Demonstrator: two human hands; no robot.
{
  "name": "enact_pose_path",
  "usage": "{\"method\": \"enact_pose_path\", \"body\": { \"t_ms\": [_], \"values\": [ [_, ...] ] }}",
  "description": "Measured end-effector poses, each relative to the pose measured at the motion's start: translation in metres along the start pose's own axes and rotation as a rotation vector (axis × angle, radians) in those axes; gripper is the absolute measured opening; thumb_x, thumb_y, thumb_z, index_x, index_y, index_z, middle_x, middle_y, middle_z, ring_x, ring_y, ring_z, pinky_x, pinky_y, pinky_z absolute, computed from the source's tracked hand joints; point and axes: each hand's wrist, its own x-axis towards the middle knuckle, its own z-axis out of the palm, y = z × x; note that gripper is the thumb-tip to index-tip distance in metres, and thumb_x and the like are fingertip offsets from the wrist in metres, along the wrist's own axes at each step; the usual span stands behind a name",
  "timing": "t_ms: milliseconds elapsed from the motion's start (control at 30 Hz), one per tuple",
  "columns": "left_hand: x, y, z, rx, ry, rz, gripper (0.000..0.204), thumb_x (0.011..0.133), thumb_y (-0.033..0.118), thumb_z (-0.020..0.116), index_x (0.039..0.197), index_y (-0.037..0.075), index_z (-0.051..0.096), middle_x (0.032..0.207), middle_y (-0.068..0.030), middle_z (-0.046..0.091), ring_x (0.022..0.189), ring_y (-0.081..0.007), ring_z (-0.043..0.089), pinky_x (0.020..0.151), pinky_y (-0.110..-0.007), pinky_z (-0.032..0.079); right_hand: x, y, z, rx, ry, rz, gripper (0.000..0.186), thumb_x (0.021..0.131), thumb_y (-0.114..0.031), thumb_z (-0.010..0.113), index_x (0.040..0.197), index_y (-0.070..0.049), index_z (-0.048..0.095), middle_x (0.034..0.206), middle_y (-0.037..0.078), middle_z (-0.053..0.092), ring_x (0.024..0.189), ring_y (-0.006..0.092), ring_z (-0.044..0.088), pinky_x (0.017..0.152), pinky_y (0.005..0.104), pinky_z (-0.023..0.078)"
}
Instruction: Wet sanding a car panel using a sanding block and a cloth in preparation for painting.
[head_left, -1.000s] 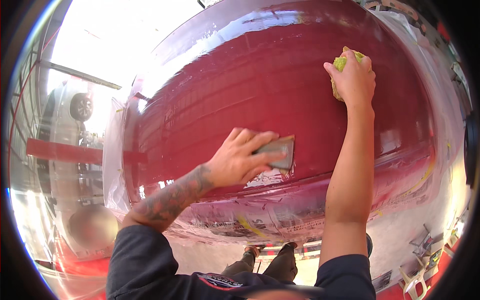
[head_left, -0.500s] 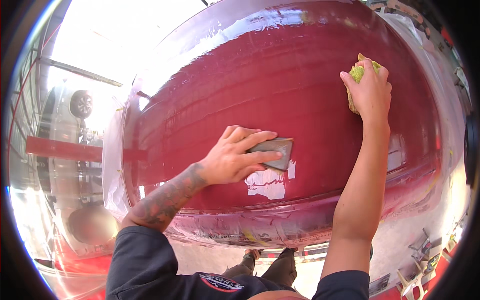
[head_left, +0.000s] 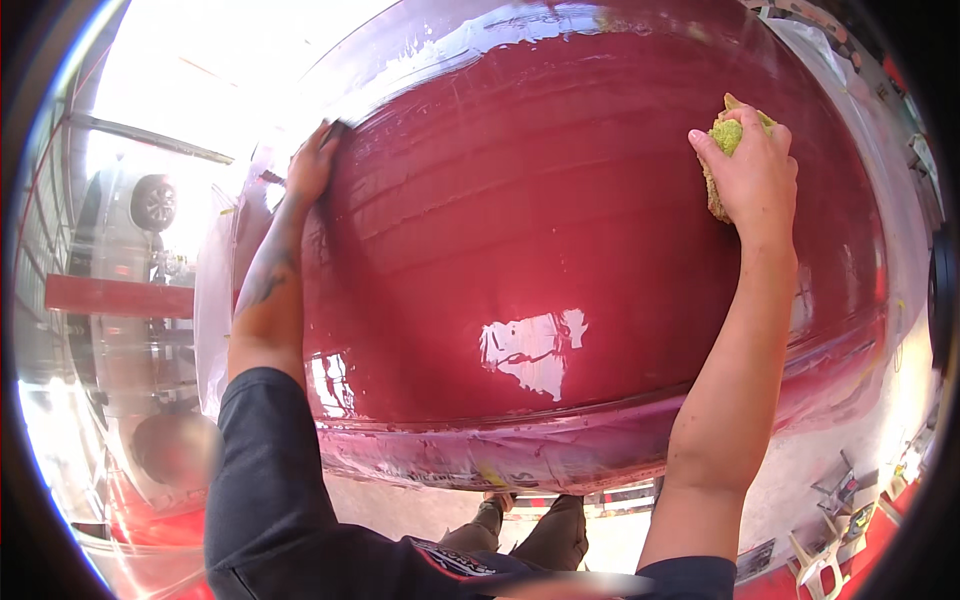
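Observation:
A wide, glossy dark-red car panel [head_left: 470, 250] stretches in front of me, wet and bright with reflections. At its far left edge my left hand [head_left: 310, 168] is closed round a dark sanding block [head_left: 338, 132], of which only the end shows beyond the fingers. Over on the right side, my right hand [head_left: 760, 180] grips a yellow-green sponge [head_left: 727, 137] with a rough tan underside. The sponge is on or just above the panel; its contact is hidden from this angle.
Clear plastic sheeting [head_left: 215, 290] hangs along the panel's left side, and more masking film covers its near edge. Left of it stand a parked car with a dark wheel [head_left: 158, 203] and a red beam [head_left: 120, 296]. A pale plastic chair [head_left: 822, 565] is at the lower right.
My left hand has swept with the sanding block from the near middle to the panel's far left edge. My right hand and the sponge have shifted slightly right in the picture.

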Motion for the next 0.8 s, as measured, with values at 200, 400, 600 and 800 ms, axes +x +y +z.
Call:
{"method": "enact_pose_path", "body": {
  "t_ms": [200, 400, 600, 800],
  "values": [
    [-0.018, -0.016, -0.035, 0.444, -0.145, -0.869, 0.061, 0.098, 0.053, 0.049, 0.147, 0.016, 0.052, 0.143, -0.0179, 0.06, 0.134, -0.0333, 0.056, 0.108, -0.049, 0.043, -0.001, -0.003, 0.008, 0.017, 0.005, -0.023, 0.059, 0.088, -0.046, 0.075, 0.139, -0.02, 0.059, 0.141, 0.016, 0.051, 0.118, 0.0412, 0.059, 0.098, 0.0501, 0.052],
    [0.098, 0.341, 0.06, 0.054, -0.148, 0.014, 0.04, 0.096, 0.038, 0.053, 0.123, 0.014, 0.072, 0.134, -0.0158, 0.067, 0.125, -0.0337, 0.063, 0.098, -0.05, 0.053, -0.002, -0.003, 0.0, -0.015, -0.01, -0.036, 0.06, 0.088, -0.049, 0.072, 0.139, -0.02, 0.058, 0.142, 0.017, 0.051, 0.12, 0.044, 0.058, 0.1, 0.0516, 0.05],
    [0.104, 0.392, 0.081, -0.065, -0.051, 0.313, 0.045, 0.091, 0.038, 0.059, 0.127, 0.014, 0.069, 0.134, -0.0149, 0.065, 0.131, -0.0342, 0.056, 0.107, -0.054, 0.044, 0.006, -0.007, 0.013, 0.014, -0.038, -0.064, 0.06, 0.086, -0.054, 0.072, 0.134, -0.02, 0.059, 0.138, 0.019, 0.052, 0.117, 0.0465, 0.059, 0.097, 0.0537, 0.05],
    [0.062, 0.053, 0.017, 0.023, -0.104, -0.361, 0.051, 0.09, 0.053, 0.055, 0.116, 0.014, 0.073, 0.119, -0.0122, 0.073, 0.114, -0.0329, 0.068, 0.097, -0.045, 0.052, 0.003, 0.006, 0.005, -0.034, 0.001, -0.056, 0.059, 0.087, -0.052, 0.073, 0.134, -0.019, 0.059, 0.138, 0.019, 0.052, 0.117, 0.0462, 0.059, 0.098, 0.053, 0.051]
  ]
}}
